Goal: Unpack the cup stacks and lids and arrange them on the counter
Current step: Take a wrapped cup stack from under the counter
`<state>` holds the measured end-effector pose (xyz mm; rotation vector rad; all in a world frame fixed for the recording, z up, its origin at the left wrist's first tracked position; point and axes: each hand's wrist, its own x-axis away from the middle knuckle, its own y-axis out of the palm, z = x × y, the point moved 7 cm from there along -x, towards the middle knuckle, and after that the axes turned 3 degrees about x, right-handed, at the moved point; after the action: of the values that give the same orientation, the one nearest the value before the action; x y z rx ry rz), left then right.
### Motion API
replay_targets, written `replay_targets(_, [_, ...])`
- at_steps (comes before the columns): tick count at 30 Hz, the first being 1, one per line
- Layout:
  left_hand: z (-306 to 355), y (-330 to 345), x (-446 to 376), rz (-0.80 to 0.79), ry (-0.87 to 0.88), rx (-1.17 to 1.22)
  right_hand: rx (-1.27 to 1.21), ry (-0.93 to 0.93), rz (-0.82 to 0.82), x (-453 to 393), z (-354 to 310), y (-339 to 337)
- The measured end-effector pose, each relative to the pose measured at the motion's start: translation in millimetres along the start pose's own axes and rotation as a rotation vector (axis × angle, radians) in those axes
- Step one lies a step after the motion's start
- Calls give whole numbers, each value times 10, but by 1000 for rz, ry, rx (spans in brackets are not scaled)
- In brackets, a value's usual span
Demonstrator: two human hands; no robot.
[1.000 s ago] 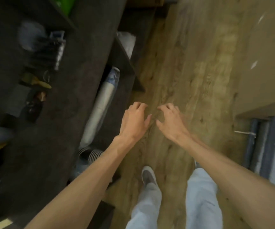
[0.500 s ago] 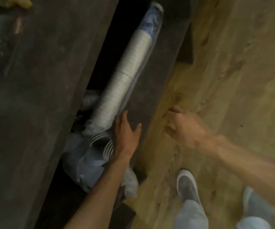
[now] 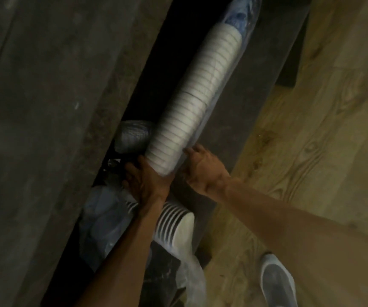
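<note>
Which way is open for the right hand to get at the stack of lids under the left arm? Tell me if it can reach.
Probably yes. The stack of lids lies on the shelf just below the right hand, its outer side uncovered. The left forearm crosses only its inner edge, so the right hand could likely drop onto it from the floor side.

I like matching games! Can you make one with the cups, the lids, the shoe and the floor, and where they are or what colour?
Things:
1. cup stack
2. lids
3. shoe
4. floor

Descriptions:
A. grey, bottom right
B. light wood
C. long, white, held at its near end by both hands
D. white, ribbed, under the left arm

Pairs: 1-C, 2-D, 3-A, 4-B
</note>
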<state>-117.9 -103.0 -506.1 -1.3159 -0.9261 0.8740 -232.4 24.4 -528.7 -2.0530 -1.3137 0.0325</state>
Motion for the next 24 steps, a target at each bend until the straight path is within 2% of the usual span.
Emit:
replay_targets(3, [29,32,116,-34,-18,27,-176,81,62,23,178,-33])
replay_targets(6, [148,15,342,-133,-48,181,-377,293,49,101,423,-84])
replay_targets(8, [229,-31,569,-168,-80,259,-601,425,34,136,511,-134])
replay_targets(11, [357,-95,1076,-248,-154,383,-974,604,133,256,500,-329])
replay_targets(15, [474,-243,1797,-413,-284,530,-876,733,172,684,496,-615])
replay_targets(18, [670,-609,2255,-465,-332,461,-868,815,225,1120,561,-959])
replay_targets(20, [886,-933,2515,-504,-277,408,-912,875,281,1451,598,-1259])
replay_targets(24, [1325,-1586,2837,-529,-48,431,-1120,954,415,2048,629,-1981])
